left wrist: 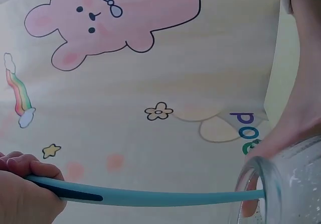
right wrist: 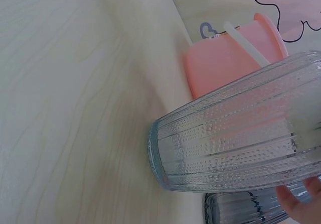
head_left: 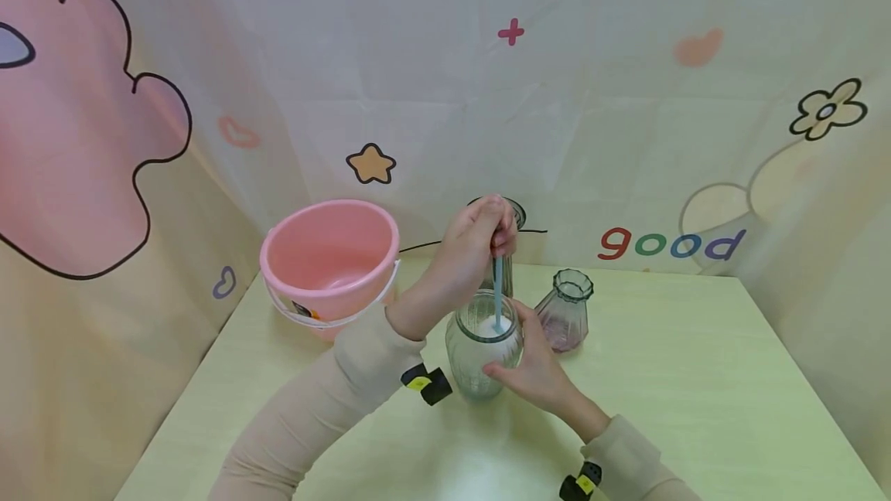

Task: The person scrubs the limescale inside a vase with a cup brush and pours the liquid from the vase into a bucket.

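My left hand [head_left: 480, 234] grips the top of a blue-handled bottle brush [head_left: 498, 284], fingers curled round the handle. The handle [left wrist: 165, 198] runs down through the mouth of a clear ribbed glass jar [head_left: 480, 362]. Inside the jar is the brush's white head [head_left: 493, 326], seen blurred through the glass in the right wrist view. My right hand [head_left: 537, 369] holds the jar from its right side, thumb across the front and fingers behind, partly hidden by it. Dimpled texture covers the jar's wall [right wrist: 225, 138].
A pink bucket [head_left: 334, 253] with a white handle stands at the back left. Behind the jar is a taller glass vase [head_left: 508, 277], mostly hidden by my left hand. A smaller flared glass vase [head_left: 565, 315] stands to the right. A printed curtain [head_left: 431, 99] hangs behind the table.
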### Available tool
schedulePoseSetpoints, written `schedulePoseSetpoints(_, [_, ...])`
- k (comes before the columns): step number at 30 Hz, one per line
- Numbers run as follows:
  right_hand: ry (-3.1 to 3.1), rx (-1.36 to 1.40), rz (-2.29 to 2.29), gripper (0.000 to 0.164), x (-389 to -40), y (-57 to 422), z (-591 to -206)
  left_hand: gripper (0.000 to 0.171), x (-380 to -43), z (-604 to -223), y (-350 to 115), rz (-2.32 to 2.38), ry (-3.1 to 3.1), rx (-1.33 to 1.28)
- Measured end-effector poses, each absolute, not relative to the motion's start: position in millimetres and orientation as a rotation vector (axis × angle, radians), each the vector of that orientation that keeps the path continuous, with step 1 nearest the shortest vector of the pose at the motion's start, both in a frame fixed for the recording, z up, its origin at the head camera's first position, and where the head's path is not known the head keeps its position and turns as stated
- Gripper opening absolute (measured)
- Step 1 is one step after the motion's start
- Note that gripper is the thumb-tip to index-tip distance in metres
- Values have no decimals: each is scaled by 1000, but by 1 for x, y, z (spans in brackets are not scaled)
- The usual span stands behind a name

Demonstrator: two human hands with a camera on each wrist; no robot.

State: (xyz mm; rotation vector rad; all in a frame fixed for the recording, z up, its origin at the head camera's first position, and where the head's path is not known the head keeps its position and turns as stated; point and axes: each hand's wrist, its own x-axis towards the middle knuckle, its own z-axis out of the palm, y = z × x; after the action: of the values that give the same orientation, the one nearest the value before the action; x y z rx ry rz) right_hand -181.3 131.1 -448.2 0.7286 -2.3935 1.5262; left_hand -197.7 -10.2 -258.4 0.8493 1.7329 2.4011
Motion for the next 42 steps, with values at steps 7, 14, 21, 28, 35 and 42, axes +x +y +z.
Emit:
schedulePoseSetpoints(7, [-2411, 673, 1433, 94, -179, 128, -448, 27, -198, -273, -10, 2369, 1812, 820])
schedulePoseSetpoints(14, [-2416, 667, 1397, 94, -179, 127, -449, 27, -198, -300, -6, 2315, 1836, 809])
schedulePoseSetpoints(21, [-2436, 652, 1379, 91, -179, 128, -451, 28, -202, -319, -6, 2270, 1876, 791])
schedulePoseSetpoints(28, [-2455, 632, 1379, 94, -178, 127, -450, 27, -208, -344, -6, 2158, 1913, 703])
schedulePoseSetpoints(35, [-2464, 615, 1406, 96, -177, 126, -450, 30, -209, -335, -10, 2186, 1959, 758])
schedulePoseSetpoints(42, [-2454, 617, 1381, 94, -177, 126, -448, 30, -208, -304, -17, 2261, 1939, 830])
